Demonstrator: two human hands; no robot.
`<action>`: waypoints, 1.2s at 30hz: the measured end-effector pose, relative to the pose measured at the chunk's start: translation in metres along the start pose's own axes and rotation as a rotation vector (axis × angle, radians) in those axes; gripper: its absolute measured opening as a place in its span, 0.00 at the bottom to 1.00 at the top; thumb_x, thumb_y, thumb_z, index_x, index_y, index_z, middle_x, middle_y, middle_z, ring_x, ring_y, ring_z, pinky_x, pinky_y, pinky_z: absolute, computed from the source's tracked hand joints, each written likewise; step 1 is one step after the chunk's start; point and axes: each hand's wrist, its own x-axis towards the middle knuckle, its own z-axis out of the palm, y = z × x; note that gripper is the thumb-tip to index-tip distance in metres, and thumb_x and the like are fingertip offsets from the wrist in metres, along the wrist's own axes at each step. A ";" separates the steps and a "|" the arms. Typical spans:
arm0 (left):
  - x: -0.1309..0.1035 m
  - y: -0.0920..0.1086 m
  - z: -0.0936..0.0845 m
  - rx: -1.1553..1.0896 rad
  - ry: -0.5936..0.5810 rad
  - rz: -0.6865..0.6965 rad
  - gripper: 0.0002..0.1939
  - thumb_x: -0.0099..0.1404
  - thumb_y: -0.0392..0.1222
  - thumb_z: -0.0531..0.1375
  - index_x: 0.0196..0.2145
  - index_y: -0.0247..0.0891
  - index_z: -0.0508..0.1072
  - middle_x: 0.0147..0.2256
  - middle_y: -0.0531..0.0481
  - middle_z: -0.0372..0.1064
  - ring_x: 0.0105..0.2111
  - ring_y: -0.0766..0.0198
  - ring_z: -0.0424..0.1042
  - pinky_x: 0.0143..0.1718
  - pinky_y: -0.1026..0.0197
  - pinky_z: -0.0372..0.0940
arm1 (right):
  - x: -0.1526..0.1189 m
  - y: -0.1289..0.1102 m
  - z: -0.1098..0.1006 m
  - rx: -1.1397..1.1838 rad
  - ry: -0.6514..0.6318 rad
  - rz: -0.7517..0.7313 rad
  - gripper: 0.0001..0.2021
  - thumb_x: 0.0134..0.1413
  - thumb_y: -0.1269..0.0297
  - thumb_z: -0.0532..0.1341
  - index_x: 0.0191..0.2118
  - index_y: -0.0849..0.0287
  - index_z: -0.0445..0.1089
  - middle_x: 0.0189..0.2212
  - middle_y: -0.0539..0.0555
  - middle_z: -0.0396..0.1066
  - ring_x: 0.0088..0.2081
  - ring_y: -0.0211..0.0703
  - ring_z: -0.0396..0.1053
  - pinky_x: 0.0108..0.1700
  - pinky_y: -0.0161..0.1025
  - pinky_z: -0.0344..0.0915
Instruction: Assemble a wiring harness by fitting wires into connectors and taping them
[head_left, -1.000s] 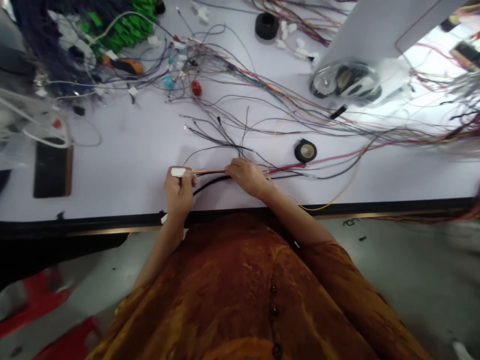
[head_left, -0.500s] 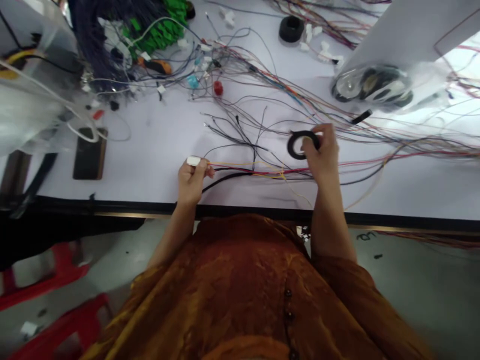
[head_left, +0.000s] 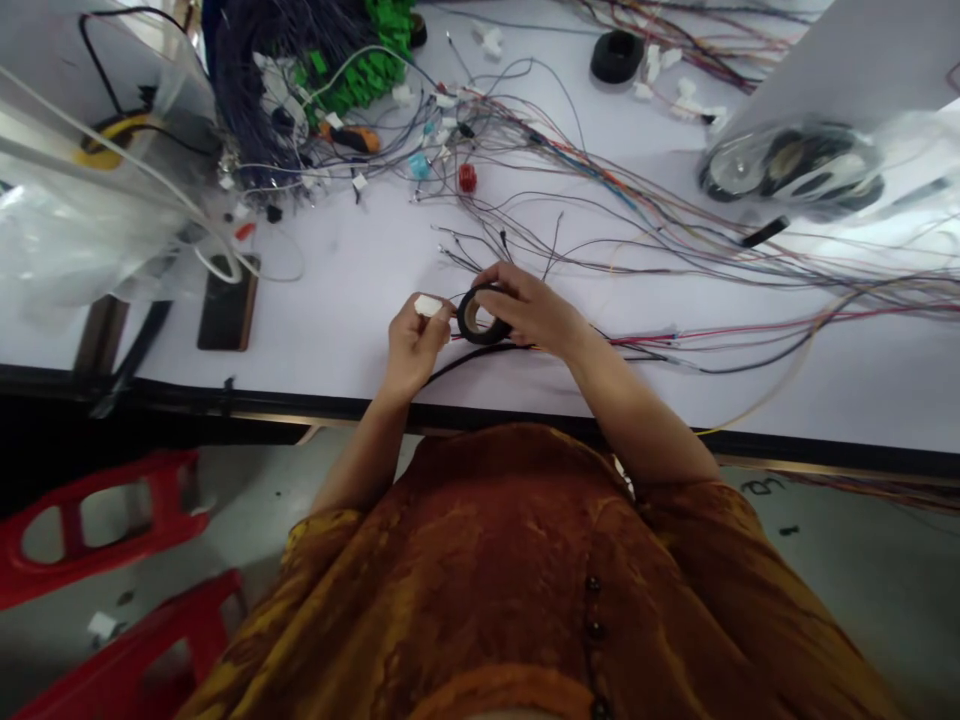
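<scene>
At the frame's centre, the left hand (head_left: pixel 416 340) pinches a small white plastic connector (head_left: pixel 429 306); beside it, the right hand (head_left: pixel 534 310) grips a round black tape roll (head_left: pixel 482 338). Taping seems in hand; next calls for steadying the thin coloured wires (head_left: pixel 637 340).

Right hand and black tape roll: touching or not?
Touching. The head view shows the right hand gripping the right side of the black tape roll, with no gap between them.
</scene>
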 end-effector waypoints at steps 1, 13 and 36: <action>0.001 0.001 0.002 -0.014 0.022 -0.024 0.16 0.65 0.54 0.66 0.33 0.38 0.73 0.18 0.59 0.61 0.16 0.74 0.59 0.18 0.69 0.56 | -0.010 0.003 0.007 -0.110 0.034 -0.085 0.08 0.62 0.63 0.59 0.46 0.58 0.65 0.31 0.49 0.67 0.28 0.35 0.63 0.28 0.33 0.63; -0.018 0.025 0.010 0.436 -0.030 0.264 0.07 0.68 0.46 0.62 0.38 0.40 0.75 0.38 0.49 0.77 0.39 0.63 0.78 0.44 0.60 0.72 | 0.016 0.018 0.009 0.268 0.162 0.268 0.09 0.61 0.60 0.63 0.42 0.55 0.62 0.24 0.45 0.60 0.18 0.31 0.51 0.18 0.31 0.48; -0.001 0.022 0.028 0.065 0.103 -0.072 0.18 0.71 0.59 0.58 0.37 0.41 0.61 0.34 0.50 0.78 0.19 0.71 0.72 0.18 0.68 0.61 | -0.056 0.062 0.015 -0.131 0.269 -0.216 0.20 0.63 0.54 0.58 0.57 0.52 0.66 0.41 0.57 0.68 0.37 0.45 0.69 0.41 0.45 0.73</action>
